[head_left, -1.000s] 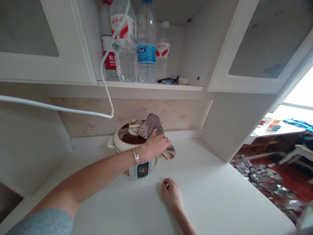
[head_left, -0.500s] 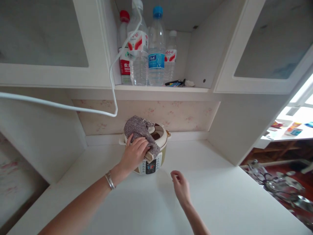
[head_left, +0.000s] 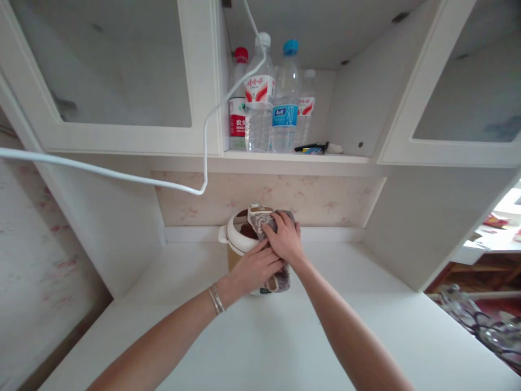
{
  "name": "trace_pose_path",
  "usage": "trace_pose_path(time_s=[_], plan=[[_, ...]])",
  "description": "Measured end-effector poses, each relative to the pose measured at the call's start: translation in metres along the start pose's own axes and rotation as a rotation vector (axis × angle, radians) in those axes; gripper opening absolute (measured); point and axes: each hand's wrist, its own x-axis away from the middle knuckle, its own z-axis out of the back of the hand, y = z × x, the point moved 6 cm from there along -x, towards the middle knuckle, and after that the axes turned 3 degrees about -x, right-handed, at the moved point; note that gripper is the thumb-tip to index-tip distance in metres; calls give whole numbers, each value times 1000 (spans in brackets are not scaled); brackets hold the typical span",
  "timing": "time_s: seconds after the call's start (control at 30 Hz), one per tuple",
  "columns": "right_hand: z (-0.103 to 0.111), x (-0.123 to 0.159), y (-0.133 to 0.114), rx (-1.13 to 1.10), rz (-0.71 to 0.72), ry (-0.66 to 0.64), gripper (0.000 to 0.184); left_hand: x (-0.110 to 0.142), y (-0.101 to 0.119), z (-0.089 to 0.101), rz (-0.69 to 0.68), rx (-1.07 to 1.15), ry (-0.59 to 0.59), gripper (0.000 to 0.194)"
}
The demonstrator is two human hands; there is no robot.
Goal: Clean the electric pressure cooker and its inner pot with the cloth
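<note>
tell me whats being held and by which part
A cloth, right hand over its upper part, left hand across its middle; gripped or only pressed, I can't tell.

head-worn view, facing forward and down, near both hands (head_left: 268, 252)

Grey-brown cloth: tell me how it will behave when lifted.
The cloth is likely floppy, since it bends over the edge of the rice cooker and hangs down its side. Its fuzzy-looking surface suggests it won't be slippery. It looks soft and pliable under the left hand and right hand, so breakage seems unlikely.
</note>
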Motion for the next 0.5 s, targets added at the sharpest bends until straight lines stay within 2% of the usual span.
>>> trace_pose_path(time_s=[0.07, 0.13, 0.2, 0.27, 0.33, 0.4, 0.5], plan=[[-1, -12, 28, 40, -79, 30, 42, 16, -17, 13, 83, 60, 111, 27], [1, -26, 54, 82, -158, 56, 39, 37, -50, 18, 292, 89, 200, 29], [2, -42, 80, 96, -259, 37, 38, 61, -91, 12, 568, 99, 240, 31], [1, -60, 103, 75, -362, -12, 37, 83, -126, -5, 772, 110, 189, 35], [-2, -79, 118, 45, -415, -43, 35, 98, -147, -25, 836, 126, 84, 38], [-6, -98, 125, 13, -425, -60, 34, 105, -156, -38, 822, 125, 19, 38], [-17, -125, 120, -35, -400, -76, 31, 108, -156, -42, 793, 108, 39, 38]])
